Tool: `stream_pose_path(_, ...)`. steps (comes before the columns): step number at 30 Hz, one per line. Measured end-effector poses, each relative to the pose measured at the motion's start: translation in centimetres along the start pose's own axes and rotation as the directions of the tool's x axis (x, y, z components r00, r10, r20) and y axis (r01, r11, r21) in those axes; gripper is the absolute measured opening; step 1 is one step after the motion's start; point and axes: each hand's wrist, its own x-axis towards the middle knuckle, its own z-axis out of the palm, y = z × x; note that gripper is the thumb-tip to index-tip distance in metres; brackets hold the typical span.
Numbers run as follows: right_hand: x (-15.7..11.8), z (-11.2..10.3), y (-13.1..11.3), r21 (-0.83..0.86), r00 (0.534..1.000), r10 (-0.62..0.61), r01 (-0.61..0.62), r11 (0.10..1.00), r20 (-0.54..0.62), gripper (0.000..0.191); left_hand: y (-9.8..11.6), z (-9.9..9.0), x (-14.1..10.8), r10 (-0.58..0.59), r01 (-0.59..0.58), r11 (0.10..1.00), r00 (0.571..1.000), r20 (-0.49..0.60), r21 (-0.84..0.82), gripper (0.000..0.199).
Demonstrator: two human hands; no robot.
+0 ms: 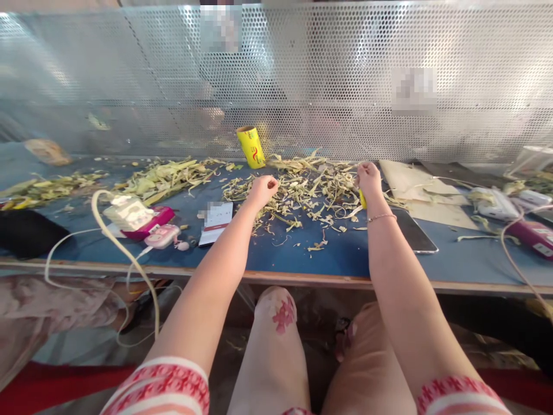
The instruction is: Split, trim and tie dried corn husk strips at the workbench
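Dried, pale green-yellow plant strips (311,187) lie heaped on the blue table in front of me. At the left edge of this heap is my left hand (263,191), its fingers curled together; whatever they may hold is hidden. My right hand (369,178) is closed at the heap's right side. Below its fingers a short yellow piece (362,199) sticks out, perhaps a handle, though most of it is covered by the hand. Behind the heap, a yellow cardboard tube (251,147) with red marks stands slightly tilted against the perforated metal screen.
A phone (216,223) with a lit screen lies left, a dark phone (412,230) right beside my forearm. Chargers with cables (133,216) rest farther left. Another plant pile (164,176) and flat cardboard (425,190) flank the heap. The perforated screen (302,75) closes off the back.
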Motion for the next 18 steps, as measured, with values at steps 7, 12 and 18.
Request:
stream_pose_path(7, 0.8, -0.9, 0.2, 0.034, 0.998, 0.011, -0.009, 0.999, -0.057, 0.019, 0.3, -0.2, -0.3, -0.052, 0.053, 0.998, 0.998, -0.046, 0.024, 0.006)
stream_pose_path(12, 0.9, -1.5, 0.0, 0.119, 0.989, 0.061, -0.045, 0.992, -0.132, 0.015, 0.4, -0.6, -0.4, -0.055, 0.056, 0.998, 0.998, -0.028, 0.040, 0.008)
stream_pose_path(18, 1.6, -1.8, 0.6, -0.049, 0.995, -0.062, 0.059, 0.997, -0.081, 0.021, 0.7, -0.6, -0.4, -0.098, 0.096, 0.994, 0.994, -0.050, -0.048, 0.022)
